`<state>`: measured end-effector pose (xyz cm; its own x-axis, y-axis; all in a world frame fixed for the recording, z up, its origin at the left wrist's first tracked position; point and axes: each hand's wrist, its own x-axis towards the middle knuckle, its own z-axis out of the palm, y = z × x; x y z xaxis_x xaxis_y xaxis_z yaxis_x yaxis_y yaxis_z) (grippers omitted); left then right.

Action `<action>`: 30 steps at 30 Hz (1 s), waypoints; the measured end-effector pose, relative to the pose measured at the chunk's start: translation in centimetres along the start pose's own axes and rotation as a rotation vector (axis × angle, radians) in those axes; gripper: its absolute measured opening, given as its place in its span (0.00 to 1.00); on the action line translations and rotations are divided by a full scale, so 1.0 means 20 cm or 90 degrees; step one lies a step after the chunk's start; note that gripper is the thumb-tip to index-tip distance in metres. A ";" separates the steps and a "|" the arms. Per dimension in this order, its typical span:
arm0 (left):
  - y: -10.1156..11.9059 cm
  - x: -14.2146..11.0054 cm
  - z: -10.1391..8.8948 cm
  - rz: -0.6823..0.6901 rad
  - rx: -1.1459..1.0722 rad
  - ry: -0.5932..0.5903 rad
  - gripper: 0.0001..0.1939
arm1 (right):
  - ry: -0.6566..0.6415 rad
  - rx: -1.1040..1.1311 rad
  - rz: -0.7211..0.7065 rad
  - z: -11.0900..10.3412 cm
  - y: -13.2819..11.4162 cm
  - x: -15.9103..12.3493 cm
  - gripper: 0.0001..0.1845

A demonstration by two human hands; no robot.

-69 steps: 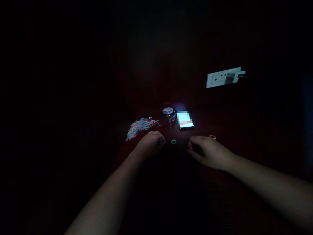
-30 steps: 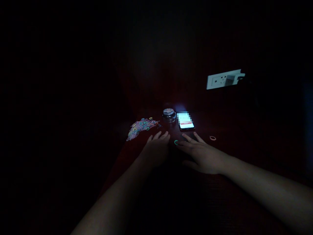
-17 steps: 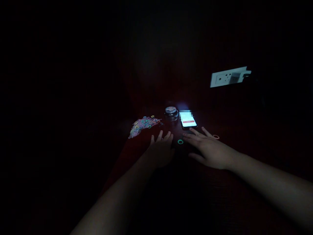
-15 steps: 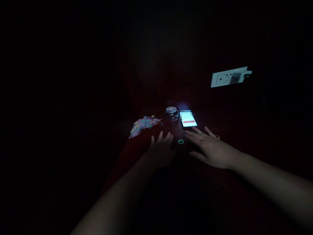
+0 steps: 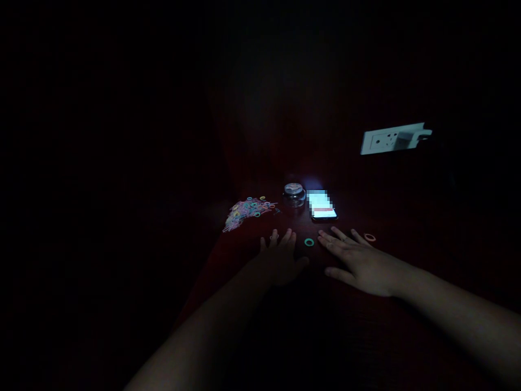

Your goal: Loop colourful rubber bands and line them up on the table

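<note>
head view: the left hand (image 5: 279, 260) and the right hand (image 5: 362, 263) are being rested palm down, seemingly on the dark table (image 5: 214, 274), fingers spread wide; nothing is seen being gripped by either, though what lies under the palms is being hidden. a green band (image 5: 309, 242) is being flanked by the two hands, lying flat in the gap and apparently touched by neither. an orange band (image 5: 369, 237) is being lit just beside the right hand's outer fingers; whether it is being touched cannot be made out. beyond the left hand, a pile of coloured bands (image 5: 246, 212) is being dimly shown, with a lidded jar (image 5: 293, 200) and a glowing phone (image 5: 323, 205) placed to its right. a pause between handling bands seems to be being taken, rather than a pick-up. for a lift, what is being called for, it may be judged, is a finger and thumb pinched low on a thin rim.
</note>
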<state>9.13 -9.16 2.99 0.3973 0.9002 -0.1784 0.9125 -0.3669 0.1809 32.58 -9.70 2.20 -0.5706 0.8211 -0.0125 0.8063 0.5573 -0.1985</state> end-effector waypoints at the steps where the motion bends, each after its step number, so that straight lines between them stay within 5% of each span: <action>1: 0.00 0.00 0.00 0.006 0.001 0.009 0.41 | 0.003 0.000 -0.002 0.00 0.00 0.00 0.45; 7: 0.01 0.00 0.00 0.031 0.026 0.083 0.40 | 0.056 -0.044 0.034 -0.06 -0.01 -0.02 0.44; 16: -0.01 0.01 0.02 0.003 0.007 0.029 0.44 | -0.072 -0.066 0.167 -0.07 -0.02 -0.03 0.57; 25: -0.01 0.02 0.01 -0.016 0.029 0.080 0.46 | -0.017 -0.072 0.167 -0.08 0.01 -0.04 0.62; 30: -0.02 0.02 0.02 -0.033 0.025 0.098 0.46 | -0.035 -0.108 0.262 -0.09 0.07 -0.05 0.65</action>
<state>8.91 -8.78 2.42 0.3328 0.9424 -0.0351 0.9357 -0.3253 0.1367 34.52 -9.44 3.60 -0.2014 0.9733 -0.1099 0.9793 0.2023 -0.0029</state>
